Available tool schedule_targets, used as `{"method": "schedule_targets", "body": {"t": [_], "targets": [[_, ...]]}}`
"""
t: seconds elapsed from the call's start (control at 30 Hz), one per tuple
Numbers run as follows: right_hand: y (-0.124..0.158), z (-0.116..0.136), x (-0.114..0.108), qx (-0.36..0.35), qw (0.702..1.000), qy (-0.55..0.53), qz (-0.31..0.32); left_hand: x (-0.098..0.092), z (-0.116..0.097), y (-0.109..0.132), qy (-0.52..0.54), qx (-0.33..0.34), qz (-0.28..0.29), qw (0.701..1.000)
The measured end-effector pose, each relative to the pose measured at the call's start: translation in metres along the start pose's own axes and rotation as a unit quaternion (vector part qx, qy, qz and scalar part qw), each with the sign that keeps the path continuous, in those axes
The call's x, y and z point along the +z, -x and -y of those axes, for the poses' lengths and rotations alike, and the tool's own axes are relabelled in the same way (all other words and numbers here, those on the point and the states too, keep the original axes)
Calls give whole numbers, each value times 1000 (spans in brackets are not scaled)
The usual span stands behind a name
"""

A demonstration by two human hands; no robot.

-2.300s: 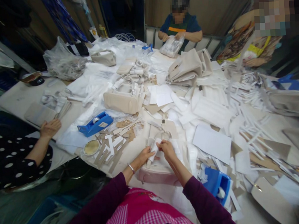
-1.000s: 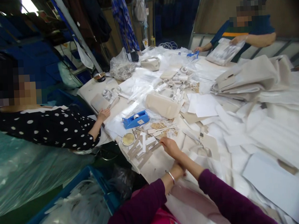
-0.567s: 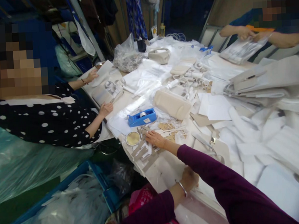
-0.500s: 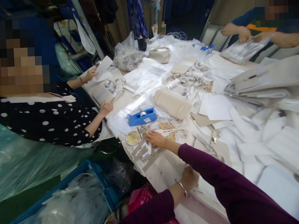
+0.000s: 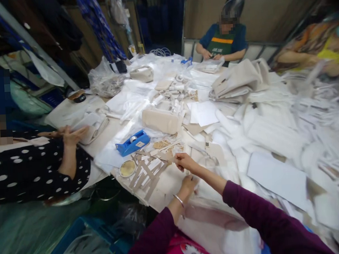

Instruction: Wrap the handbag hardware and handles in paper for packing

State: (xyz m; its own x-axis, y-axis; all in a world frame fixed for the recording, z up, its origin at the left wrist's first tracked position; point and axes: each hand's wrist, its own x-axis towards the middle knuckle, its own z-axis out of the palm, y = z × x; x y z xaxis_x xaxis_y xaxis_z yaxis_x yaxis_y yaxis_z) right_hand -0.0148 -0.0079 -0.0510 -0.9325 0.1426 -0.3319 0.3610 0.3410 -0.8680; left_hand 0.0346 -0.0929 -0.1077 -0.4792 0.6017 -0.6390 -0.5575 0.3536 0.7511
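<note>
Many scraps (image 5: 149, 170) crowd the table (image 5: 167, 183), brown panels (image 5: 268, 17) behind; right fingers (image 5: 179, 161) and left fingers (image 5: 193, 182) curl, hold unclear.

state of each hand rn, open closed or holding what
Left hand: curled, by the pale bag; whether it grips anything cannot be told.
Right hand: curled, near the cut strips; whether it holds one cannot be told.
</note>
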Motion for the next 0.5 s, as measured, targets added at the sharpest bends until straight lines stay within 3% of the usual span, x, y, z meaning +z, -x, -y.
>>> {"method": "schedule_targets", "body": {"t": [0.07, 0.13, 0.2, 0.27, 0.37, 0.5], "targets": [[44, -18, -24, 43, 987, -147, -41, 0, 0, 0, -4, 12, 6, 1000], [89, -39, -44, 94, 952, -277, -87, -1, 2, 0, 4, 16, 17, 1000], [129, -60, -56, 152, 926, -323, -125, -2, 2, 0, 15, 14, 27, 999], [159, -78, -60, 205, 917, -308, -148, -3, 2, 0, 24, 14, 34, 999], [178, -96, -57, 265, 911, -271, -162, -5, -1, 2, 40, 19, 40, 998], [165, -102, -48, 295, 901, -271, -164, -6, -4, 3, 59, 21, 51, 997]]}}
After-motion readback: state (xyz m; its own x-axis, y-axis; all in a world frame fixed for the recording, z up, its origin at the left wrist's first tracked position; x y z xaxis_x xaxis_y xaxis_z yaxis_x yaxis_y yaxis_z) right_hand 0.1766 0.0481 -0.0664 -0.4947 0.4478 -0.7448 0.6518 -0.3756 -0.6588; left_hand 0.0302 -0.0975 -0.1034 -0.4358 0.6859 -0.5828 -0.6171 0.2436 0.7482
